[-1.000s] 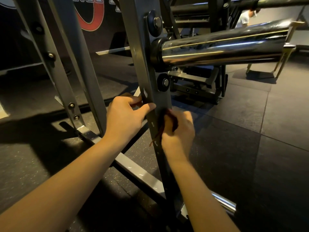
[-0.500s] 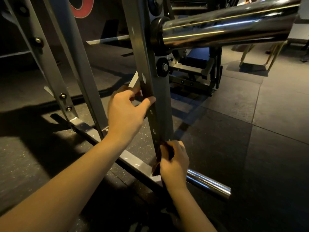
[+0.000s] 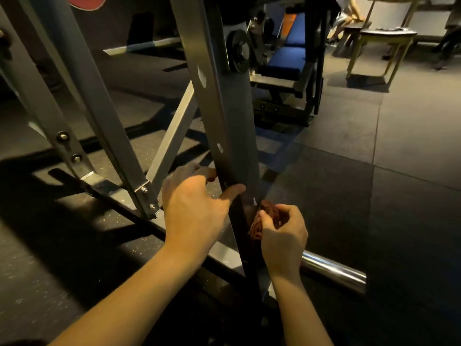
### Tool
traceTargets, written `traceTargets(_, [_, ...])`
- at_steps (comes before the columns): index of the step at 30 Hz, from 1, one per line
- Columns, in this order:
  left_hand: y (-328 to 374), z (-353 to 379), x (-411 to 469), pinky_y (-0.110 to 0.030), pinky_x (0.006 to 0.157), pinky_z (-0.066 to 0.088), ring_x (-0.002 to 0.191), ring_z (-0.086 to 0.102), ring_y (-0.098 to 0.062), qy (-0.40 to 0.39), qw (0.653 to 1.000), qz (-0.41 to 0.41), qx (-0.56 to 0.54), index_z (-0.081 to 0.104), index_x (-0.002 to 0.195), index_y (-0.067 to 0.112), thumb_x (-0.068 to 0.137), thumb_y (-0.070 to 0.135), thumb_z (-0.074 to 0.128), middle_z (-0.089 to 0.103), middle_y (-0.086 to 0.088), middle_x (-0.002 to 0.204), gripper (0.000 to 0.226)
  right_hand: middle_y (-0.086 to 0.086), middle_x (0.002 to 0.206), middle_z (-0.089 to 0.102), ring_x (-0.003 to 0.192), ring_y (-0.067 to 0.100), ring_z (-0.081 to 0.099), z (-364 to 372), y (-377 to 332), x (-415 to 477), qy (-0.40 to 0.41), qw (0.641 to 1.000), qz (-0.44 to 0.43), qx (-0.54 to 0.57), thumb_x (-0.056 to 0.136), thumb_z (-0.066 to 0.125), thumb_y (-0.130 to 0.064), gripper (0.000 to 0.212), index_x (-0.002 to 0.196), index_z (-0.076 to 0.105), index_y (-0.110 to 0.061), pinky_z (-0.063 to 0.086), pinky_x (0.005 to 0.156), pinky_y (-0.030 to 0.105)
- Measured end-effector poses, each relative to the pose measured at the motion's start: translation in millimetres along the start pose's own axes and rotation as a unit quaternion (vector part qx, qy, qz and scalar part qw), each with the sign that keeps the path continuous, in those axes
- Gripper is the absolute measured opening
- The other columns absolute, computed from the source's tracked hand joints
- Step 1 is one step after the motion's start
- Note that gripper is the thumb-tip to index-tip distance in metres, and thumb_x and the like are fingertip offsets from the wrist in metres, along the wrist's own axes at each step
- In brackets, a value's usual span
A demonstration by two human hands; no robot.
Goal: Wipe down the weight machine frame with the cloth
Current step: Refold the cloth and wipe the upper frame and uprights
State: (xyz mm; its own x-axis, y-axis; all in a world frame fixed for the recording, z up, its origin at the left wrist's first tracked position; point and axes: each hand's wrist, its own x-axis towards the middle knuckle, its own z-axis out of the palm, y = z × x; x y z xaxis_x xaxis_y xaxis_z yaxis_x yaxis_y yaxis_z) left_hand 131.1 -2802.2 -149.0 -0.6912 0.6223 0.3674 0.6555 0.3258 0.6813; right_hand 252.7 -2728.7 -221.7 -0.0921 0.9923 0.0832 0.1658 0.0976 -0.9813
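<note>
Here right hand (image 3: 284,236) grips cloth (image 3: 268,212) against the frame (image 3: 232,116)

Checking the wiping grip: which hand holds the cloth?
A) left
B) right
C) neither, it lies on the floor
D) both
B: the right hand grips the bunched cloth against the upright post; the left hand holds only the post.

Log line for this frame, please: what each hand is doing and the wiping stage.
left hand: grip round dark grey steel upright | right hand: holds bunched reddish-brown cloth against upright's lower end | stage: wiping frame
</note>
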Motion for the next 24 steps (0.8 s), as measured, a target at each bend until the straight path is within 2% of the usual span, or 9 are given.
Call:
traceTargets(4, [-4.7, 3.5, 0.8, -0.053, 0.100, 0.049, 0.114, 0.058, -0.020, 0.017, 0.999, 0.042, 0.020, 0.074, 0.103, 0.026, 0.075, 0.065, 0.071, 0.068, 0.008, 0.111, 0.049, -0.011, 0.098, 0.066, 0.093, 0.004, 0.063, 0.9, 2.5, 6.2, -0.008, 0.998, 0.050, 0.044, 0.092, 0.073, -0.022, 0.020, 0.098, 0.059, -0.034, 0.049, 0.082, 0.021])
traceTargets(7, [-5.0, 3.9, 1.2, -0.052, 0.099, 0.049, 0.112, 0.058, -0.018, 0.015, 0.999, 0.045, -0.004, 0.074, 0.103, 0.026, 0.075, 0.065, 0.070, 0.066, 0.010, 0.109, 0.048, -0.010, 0.101, 0.067, 0.097, 0.007, 0.064, -1.8, 1.3, 7.7, -0.029, 0.987, 0.119, 0.106, 0.093, 0.072, -0.020, 0.017, 0.107, 0.065, -0.027, 0.052, 0.083, 0.023])
traceTargets(9, [-5.3, 5.2, 0.6, -0.051, 0.098, 0.050, 0.110, 0.057, -0.017, 0.017, 0.999, 0.047, -0.015, 0.073, 0.103, 0.024, 0.075, 0.063, 0.072, 0.063, 0.012, 0.107, 0.049, -0.009, 0.101, 0.069, 0.097, 0.009, 0.066, -4.7, -3.4, 9.5, -0.051, 0.980, 0.140, 0.132, 0.094, 0.070, -0.016, 0.016, 0.104, 0.067, -0.028, 0.052, 0.081, 0.023])
traceTargets(14, [-5.2, 6.2, -0.6, -0.049, 0.096, 0.051, 0.111, 0.055, -0.016, 0.017, 0.998, 0.037, -0.040, 0.071, 0.105, 0.027, 0.074, 0.061, 0.074, 0.060, 0.015, 0.108, 0.046, -0.015, 0.095, 0.069, 0.094, 0.000, 0.065, 0.5, -15.1, 6.9, -0.051, 0.995, 0.018, 0.087, 0.096, 0.067, -0.016, 0.023, 0.094, 0.064, -0.039, 0.051, 0.084, 0.018])
traceTargets(19, [-5.9, 6.8, 0.4, -0.051, 0.098, 0.050, 0.113, 0.056, -0.019, 0.018, 0.998, 0.035, -0.046, 0.070, 0.105, 0.028, 0.074, 0.064, 0.070, 0.063, 0.011, 0.110, 0.048, -0.012, 0.098, 0.068, 0.097, 0.005, 0.064, 0.1, -2.6, 6.8, -0.057, 0.996, 0.062, 0.043, 0.099, 0.062, -0.021, 0.014, 0.099, 0.063, -0.035, 0.052, 0.087, 0.024])
traceTargets(24, [-7.0, 6.9, 0.4, -0.050, 0.098, 0.050, 0.112, 0.055, -0.017, 0.017, 0.998, 0.043, -0.047, 0.069, 0.106, 0.028, 0.073, 0.063, 0.069, 0.062, 0.012, 0.108, 0.048, -0.010, 0.100, 0.067, 0.097, 0.004, 0.062, 7.3, -10.3, 9.0, -0.033, 0.999, -0.012, 0.027, 0.096, 0.066, -0.020, 0.013, 0.108, 0.067, -0.025, 0.049, 0.086, 0.020])
